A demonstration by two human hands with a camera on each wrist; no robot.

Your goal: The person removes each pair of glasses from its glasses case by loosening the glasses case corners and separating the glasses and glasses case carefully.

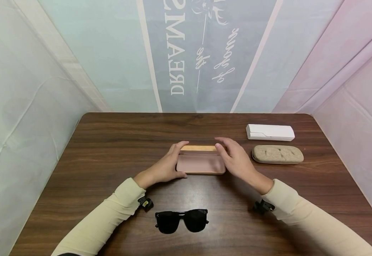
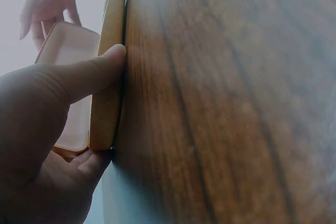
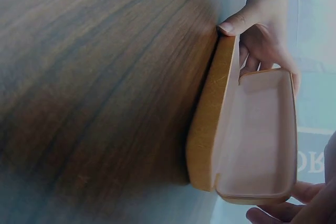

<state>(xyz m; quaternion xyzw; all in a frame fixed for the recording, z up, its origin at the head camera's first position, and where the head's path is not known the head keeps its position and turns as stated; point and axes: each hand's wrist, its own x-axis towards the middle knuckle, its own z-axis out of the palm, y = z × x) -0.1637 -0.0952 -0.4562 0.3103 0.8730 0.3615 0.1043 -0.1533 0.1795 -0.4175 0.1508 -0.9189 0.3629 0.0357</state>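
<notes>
A tan glasses case (image 1: 200, 164) with a pale pink lining stands on the table with its lid (image 3: 262, 135) raised. My left hand (image 1: 164, 166) grips the case's left end, thumb on the near side and fingers round the far side. At the right end is my right hand (image 1: 239, 160), its fingers extended loosely beside the raised lid and its thumb overlapping the lid's corner in the head view. Black sunglasses (image 1: 182, 220) lie nearer to me, between the forearms, lenses toward me.
At the right of the brown wooden table (image 1: 115, 135) lie a white slim case (image 1: 270, 132) and, in front of it, a beige fabric glasses case (image 1: 278, 154). A printed curtain (image 1: 195, 103) hangs behind the table's far edge.
</notes>
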